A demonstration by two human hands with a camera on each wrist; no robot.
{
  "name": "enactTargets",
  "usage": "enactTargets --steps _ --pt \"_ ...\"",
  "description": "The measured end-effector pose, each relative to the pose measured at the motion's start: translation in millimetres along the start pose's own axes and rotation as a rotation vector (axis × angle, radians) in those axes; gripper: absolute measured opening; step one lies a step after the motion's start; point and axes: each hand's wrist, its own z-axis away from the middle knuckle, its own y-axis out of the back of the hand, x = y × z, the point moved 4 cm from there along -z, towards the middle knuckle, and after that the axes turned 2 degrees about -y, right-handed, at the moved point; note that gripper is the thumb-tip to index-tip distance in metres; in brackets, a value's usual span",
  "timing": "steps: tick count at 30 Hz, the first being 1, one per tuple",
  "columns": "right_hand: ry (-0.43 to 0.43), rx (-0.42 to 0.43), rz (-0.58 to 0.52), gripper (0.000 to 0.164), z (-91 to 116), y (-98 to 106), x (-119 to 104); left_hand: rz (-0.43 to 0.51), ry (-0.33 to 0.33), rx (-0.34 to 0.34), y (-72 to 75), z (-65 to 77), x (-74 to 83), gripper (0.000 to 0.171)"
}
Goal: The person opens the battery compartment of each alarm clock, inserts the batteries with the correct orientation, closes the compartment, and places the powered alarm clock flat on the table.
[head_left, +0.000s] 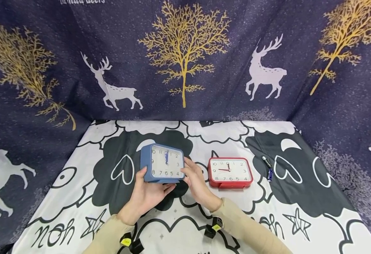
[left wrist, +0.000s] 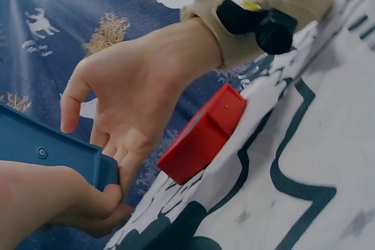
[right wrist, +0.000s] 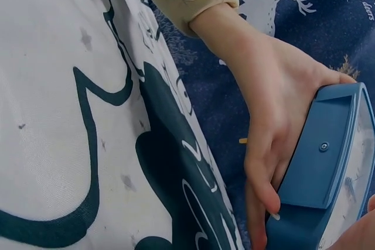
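A blue alarm clock (head_left: 168,165) with a white face is held up over the table, face toward the head camera. My left hand (head_left: 148,194) grips its lower left side, thumb on the left edge and fingers beneath. At the right edge my right hand (head_left: 199,185) holds the clock with its fingertips. The left wrist view shows the blue casing with a screw (left wrist: 42,153), near the right hand's fingers. In the right wrist view the left hand (right wrist: 269,103) supports the clock's blue underside (right wrist: 310,168). The rest of the casing is hidden.
To the right stands a red alarm clock (head_left: 230,184) with a white face. Beyond it two batteries (head_left: 269,174) lie on the black and white patterned cloth (head_left: 160,233). A dark curtain (head_left: 211,113) with deer and trees hangs behind the table.
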Motion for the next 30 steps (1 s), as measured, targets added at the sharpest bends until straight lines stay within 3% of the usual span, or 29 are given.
enactTargets --steps 5,12,21,30 --pt "0.001 -0.003 0.063 0.066 -1.3 -1.8 0.3 -0.059 -0.054 -0.023 -1.3 1.6 -1.6 0.044" --pt "-0.016 0.004 0.066 0.064 -2.5 -2.6 1.5 -0.124 -0.074 -0.02 -0.4 3.3 -3.6 0.043" --pt "-0.014 -0.034 0.072 0.062 -2.4 -2.3 1.4 -0.107 -0.086 -0.069 0.7 6.1 -2.0 0.043" --pt "0.017 0.021 0.279 0.057 -6.3 -3.0 -5.2 -0.081 -0.148 -0.096 2.1 7.6 4.7 0.041"
